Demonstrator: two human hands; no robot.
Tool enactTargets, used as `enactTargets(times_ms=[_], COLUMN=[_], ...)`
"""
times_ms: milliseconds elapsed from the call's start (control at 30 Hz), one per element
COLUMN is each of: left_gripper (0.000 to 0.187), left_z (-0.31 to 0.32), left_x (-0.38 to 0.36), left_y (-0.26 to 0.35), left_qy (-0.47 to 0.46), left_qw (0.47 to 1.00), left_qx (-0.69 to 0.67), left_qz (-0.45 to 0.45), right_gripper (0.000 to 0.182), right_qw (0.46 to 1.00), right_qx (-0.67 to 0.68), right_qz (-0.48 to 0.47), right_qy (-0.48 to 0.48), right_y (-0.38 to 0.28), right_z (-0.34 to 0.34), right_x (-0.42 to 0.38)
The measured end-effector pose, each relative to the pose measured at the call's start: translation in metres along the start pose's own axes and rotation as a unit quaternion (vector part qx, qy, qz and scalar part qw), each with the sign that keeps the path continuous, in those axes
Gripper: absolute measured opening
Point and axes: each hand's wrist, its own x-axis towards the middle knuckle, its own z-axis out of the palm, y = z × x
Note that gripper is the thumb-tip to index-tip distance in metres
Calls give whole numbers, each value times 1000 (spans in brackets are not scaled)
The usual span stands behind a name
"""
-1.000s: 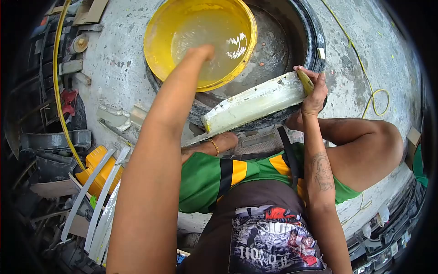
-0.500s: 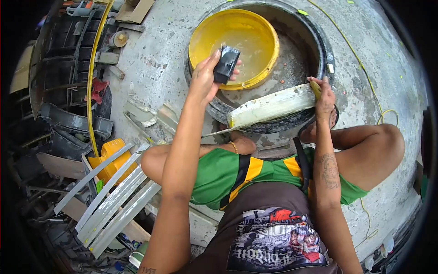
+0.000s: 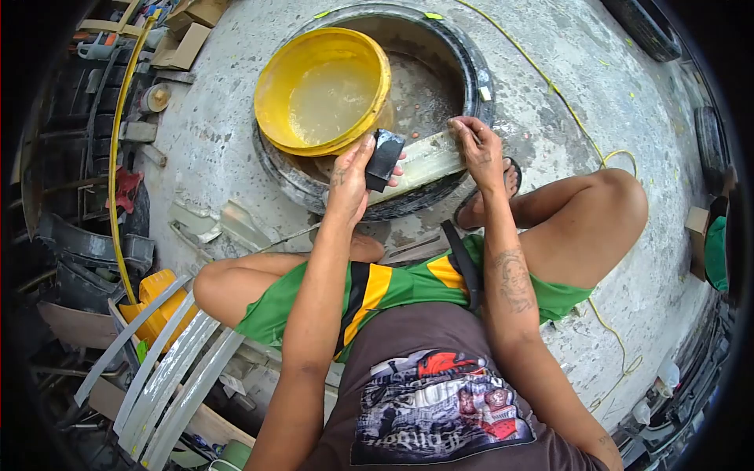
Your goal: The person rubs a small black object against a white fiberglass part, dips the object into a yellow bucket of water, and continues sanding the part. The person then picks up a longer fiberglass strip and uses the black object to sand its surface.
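Note:
My left hand (image 3: 352, 179) is closed around a black sanding block (image 3: 385, 161), a rectangular piece with a wet sheen on its upper part. The block overlaps the left part of a pale, whitish trim strip (image 3: 428, 162) in this view. At the strip's right end, my right hand (image 3: 481, 153) pinches it with thumb and fingers. The strip lies across the near side of a black tyre (image 3: 481, 74) resting flat on the floor. Inside the tyre a yellow tub (image 3: 377, 59) leans, with cloudy water in it. The strip's left end is partly hidden behind my left hand.
Several long grey strips (image 3: 169, 377) lean at my left, beside a yellow container (image 3: 162, 294). Pale broken pieces (image 3: 236, 220) lie by my knee. A yellow cord (image 3: 561, 98) runs over the concrete floor (image 3: 628, 275). More tyres (image 3: 711, 141) stand at the right edge.
My left hand has brought the sanding block from over the tub's water down beside the strip. The right hand's grip at the strip's end has shifted, and the whole view has swung.

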Motion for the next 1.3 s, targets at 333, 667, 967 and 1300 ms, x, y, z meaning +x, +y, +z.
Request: enactTargets(times_ms=[333,667,967,1300], left_gripper=[43,44,46,64], left_z=[2,-7,14,11], left_x=[-8,-9,-26,-24], left_y=[-10,-11,0,8], left_qy=[14,52,8,93], left_qw=[999,996,1000,983], left_qx=[42,66,9,156], left_qz=[3,37,29,2], right_gripper=[36,45,28,26], right_qw=[997,991,981,968], right_qx=[-31,-61,52,74], right_qz=[12,48,-130,-7], right_qy=[70,113,-138,-240], right_y=[27,9,-117,-104], right_z=[-38,-39,-12,22], right_x=[27,21,-9,-27])
